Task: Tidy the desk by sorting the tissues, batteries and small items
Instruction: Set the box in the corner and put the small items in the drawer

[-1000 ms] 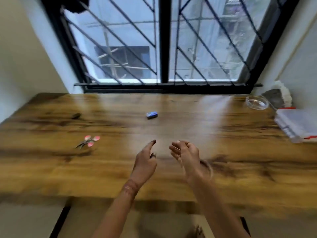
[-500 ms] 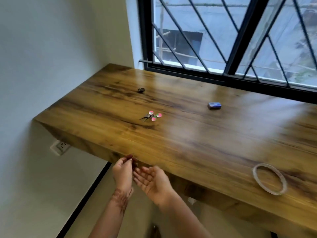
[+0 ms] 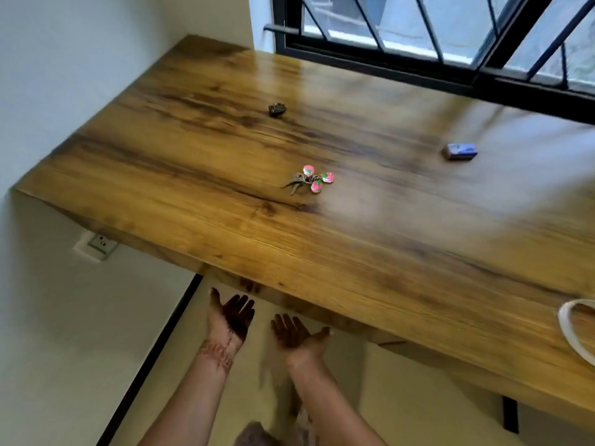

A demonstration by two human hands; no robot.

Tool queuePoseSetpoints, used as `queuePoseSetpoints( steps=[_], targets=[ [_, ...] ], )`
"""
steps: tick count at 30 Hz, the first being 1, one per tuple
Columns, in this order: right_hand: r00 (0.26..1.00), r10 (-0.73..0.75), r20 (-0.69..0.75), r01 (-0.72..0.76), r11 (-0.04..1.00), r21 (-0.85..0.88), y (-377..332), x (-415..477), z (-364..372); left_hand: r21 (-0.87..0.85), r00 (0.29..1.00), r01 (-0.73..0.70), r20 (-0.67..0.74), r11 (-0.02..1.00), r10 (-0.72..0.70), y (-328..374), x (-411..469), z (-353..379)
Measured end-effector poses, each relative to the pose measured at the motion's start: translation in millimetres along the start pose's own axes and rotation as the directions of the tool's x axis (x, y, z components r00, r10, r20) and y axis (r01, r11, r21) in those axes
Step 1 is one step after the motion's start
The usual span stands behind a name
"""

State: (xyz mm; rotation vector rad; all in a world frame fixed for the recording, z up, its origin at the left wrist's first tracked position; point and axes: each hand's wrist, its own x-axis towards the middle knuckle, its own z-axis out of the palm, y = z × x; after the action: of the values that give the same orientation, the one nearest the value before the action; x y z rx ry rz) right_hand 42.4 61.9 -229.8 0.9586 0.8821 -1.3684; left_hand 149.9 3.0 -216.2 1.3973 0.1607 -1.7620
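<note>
Since half a second ago we see both hands turned fully palm-up and spread apart, where before they were cupped close together; view has tilted further down and left. Left hand [image 3: 232, 317] sits below the near edge of the tabletop [image 3: 386, 252], palm up, fingers spread, grip wide open and holding nothing. Right hand [image 3: 297, 333] just beside it, also palm up, grip open and holding nothing. Dark stain on both palms, patterned marking on the left wrist. Blurry streak between the forearms, we cannot tell what it is.

On the tabletop: keys [image 3: 309, 181] with pink tags lie mid-surface, well apart from the hands. Small dark clip-like item [image 3: 277, 109] lies farther off toward the left far side; too small to tell exactly. Blue box [image 3: 461, 151] lies right of the keys, toward the window [image 3: 450, 33]. White ring [image 3: 576, 329] rests at the right near edge, partly cut off by the frame. Wall socket [image 3: 98, 244] sits under the left end of the tabletop.
</note>
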Motion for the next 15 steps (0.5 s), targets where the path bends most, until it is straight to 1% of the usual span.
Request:
queuePoseSetpoints(
  steps=[5, 11, 13, 15],
  targets=[
    [0.998, -0.065, 0.023, 0.061, 0.986, 0.156, 0.6, 12.6, 9.1, -0.066, 0.993, -0.022, 0.116, 0.998, 0.03, 20.1, 8.1, 2.1],
    [0.996, -0.073, 0.059, 0.062, 0.984, 0.167, 0.3, 14.8, 7.4, -0.159, 0.99, 0.032, 0.141, 0.987, -0.009, 34.4, 10.0, 6.3],
    [0.994, -0.079, 0.075, 0.066, 0.983, 0.169, 0.6, 13.4, 5.3, -0.134, 0.981, 0.063, 0.189, 0.989, -0.037, 36.1, 6.9, 3.4],
    [0.992, -0.09, 0.088, 0.074, 0.982, 0.175, 3.5, 12.0, 2.6, -0.164, 0.971, 0.109, 0.228, 0.98, -0.07, 39.0, 4.6, -1.0]
  ],
)
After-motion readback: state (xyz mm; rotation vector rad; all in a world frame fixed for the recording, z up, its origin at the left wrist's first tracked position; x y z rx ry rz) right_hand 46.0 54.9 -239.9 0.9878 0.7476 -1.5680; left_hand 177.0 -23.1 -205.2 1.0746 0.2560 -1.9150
